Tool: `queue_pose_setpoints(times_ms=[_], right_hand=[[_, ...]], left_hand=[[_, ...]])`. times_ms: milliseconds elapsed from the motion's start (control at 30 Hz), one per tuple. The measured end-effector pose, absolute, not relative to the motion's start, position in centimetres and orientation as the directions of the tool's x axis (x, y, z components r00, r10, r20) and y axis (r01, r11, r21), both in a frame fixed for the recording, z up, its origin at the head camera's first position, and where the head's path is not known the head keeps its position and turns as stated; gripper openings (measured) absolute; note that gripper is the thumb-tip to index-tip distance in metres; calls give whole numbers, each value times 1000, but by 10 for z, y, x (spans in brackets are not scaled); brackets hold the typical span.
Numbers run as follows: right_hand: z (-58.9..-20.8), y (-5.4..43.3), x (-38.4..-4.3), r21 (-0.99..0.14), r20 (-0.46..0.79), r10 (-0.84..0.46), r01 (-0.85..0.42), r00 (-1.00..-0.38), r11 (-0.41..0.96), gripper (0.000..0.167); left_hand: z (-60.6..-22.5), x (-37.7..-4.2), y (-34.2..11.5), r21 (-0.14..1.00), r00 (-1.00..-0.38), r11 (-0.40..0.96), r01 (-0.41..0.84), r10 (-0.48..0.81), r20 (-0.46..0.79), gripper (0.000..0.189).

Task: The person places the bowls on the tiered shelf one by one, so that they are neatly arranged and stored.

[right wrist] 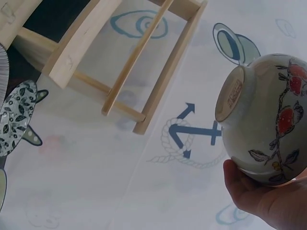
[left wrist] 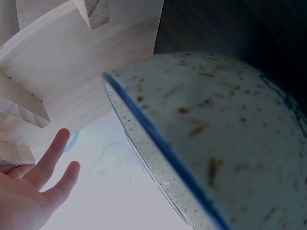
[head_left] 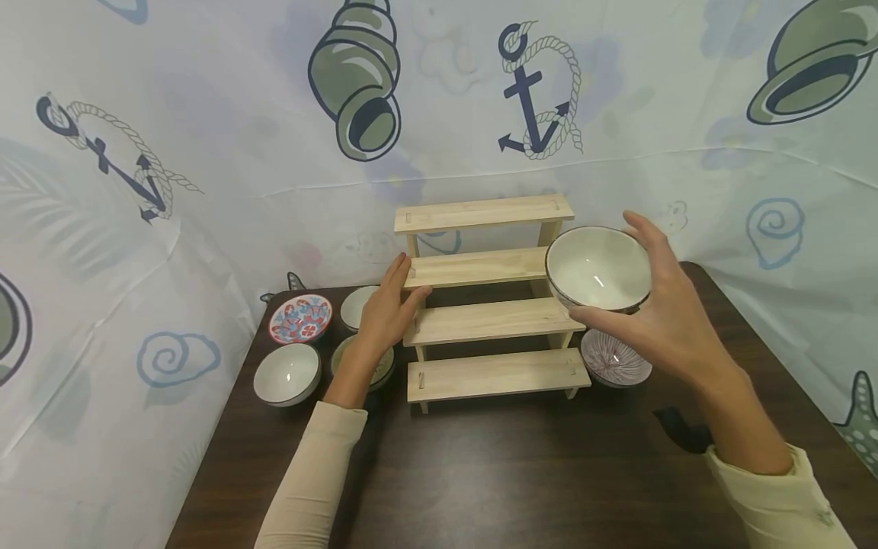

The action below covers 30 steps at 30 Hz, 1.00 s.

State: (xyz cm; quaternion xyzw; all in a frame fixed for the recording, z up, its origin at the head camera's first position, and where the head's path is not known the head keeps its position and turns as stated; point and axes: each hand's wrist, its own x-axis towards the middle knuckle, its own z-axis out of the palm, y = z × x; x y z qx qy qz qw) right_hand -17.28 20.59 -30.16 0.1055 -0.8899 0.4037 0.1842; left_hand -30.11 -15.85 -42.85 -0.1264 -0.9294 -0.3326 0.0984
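My right hand grips a white bowl with a dark rim, raised at the right side of a stepped wooden rack. Thumb and fingers span its rim. Red fruits and leaves decorate the outside of this bowl in the right wrist view. My left hand touches the rack's left end near the second shelf from the top, its fingers mostly extended in the left wrist view. Close to that wrist is a brown-speckled bowl with a blue rim.
Left of the rack stand a red-and-blue patterned bowl, a white bowl, another pale bowl and a greenish bowl. A purple-streaked bowl stands at its right. Behind the dark table hangs a printed cloth.
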Motion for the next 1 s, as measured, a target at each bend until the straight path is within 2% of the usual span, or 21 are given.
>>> queue_pose_setpoints(times_ms=[1000], right_hand=[[-292,160,-196,-705,448,-102,-421,-888,570,114]], left_hand=[[-431,-304,-159,539,-943,784,309,178,281,79]])
